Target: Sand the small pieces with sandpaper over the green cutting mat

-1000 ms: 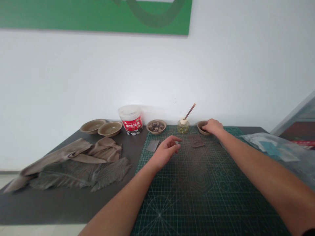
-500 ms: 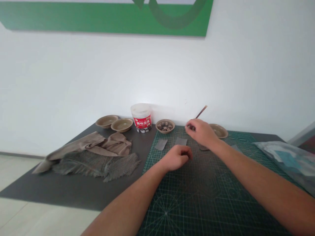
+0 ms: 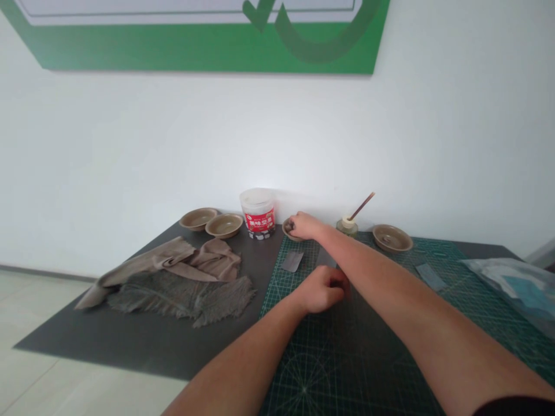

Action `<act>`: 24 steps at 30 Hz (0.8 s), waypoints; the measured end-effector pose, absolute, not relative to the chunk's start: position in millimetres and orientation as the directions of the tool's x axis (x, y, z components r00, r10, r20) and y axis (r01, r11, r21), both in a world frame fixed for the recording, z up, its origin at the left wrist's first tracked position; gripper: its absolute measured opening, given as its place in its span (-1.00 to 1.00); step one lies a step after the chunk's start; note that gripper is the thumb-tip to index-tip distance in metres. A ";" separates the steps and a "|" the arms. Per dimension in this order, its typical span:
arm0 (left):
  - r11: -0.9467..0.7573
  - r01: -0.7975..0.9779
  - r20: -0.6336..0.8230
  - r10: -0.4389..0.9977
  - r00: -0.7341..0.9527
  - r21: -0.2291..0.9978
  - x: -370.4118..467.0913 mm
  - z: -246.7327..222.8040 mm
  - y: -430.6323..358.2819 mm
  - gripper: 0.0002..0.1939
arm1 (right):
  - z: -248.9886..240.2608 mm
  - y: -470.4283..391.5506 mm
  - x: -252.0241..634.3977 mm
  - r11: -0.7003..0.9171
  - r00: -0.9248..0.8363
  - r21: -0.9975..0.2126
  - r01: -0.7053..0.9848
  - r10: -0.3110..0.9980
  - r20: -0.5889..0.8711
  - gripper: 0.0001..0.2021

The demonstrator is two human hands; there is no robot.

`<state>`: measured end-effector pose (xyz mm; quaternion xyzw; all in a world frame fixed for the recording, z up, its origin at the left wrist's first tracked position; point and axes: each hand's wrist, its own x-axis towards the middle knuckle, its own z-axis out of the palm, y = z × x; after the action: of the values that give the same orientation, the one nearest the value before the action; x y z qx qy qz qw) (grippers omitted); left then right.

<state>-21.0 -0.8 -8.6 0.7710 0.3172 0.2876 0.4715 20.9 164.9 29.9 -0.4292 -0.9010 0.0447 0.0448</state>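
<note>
My right hand (image 3: 305, 225) reaches across to the small brown bowl (image 3: 287, 233) by the wall, its closed fingertips in the bowl and hiding most of the contents. What they grip cannot be made out. My left hand (image 3: 326, 289) rests low over the green cutting mat (image 3: 281, 335), fingers curled, with nothing clearly visible in them. Grey rectangular pieces (image 3: 292, 261) lie on the mat just beyond my left hand, one partly covered by my right forearm. A glass jar (image 3: 347, 227) with a thin brown stick (image 3: 362, 206) stands behind that forearm.
Two brown bowls (image 3: 224, 226) and a white tub (image 3: 259, 215) with a red label stand back left. Crumpled brown and grey cloths (image 3: 182, 294) lie at left. Another brown bowl (image 3: 392, 238), a grey strip (image 3: 430, 277) and a plastic bag (image 3: 515, 289) are at right.
My right hand has moved left from near the jar to the small bowl, uncovering the jar. My left hand stays nearly in place. The view has shifted slightly.
</note>
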 end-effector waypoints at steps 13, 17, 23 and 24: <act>-0.315 0.177 0.145 0.775 0.615 0.932 -21.2 -3.0 -1.6 -0.80 | 32.4 155.5 29.3 0.561 -0.559 -0.260 0.786 0.824 0.092 -0.67; -0.254 0.143 0.131 0.812 0.569 0.956 -19.9 -2.9 -1.6 -0.79 | 41.6 148.1 35.9 0.516 -0.480 -0.388 0.764 0.856 0.194 -0.67; -0.064 -0.019 0.066 0.949 0.308 0.998 -17.3 -13.0 9.5 -0.83 | 54.7 115.8 66.5 0.491 -0.361 -0.642 0.589 0.870 0.335 -0.74; -0.030 -0.070 0.047 0.963 0.266 0.997 -17.7 -13.0 11.5 -0.77 | 55.0 106.3 75.6 0.491 -0.358 -0.677 0.548 0.870 0.340 -0.72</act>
<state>-17.7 11.5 -13.0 0.5557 0.4015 0.4539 0.5692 75.6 106.3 55.0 -0.4482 -0.7908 0.2318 0.3465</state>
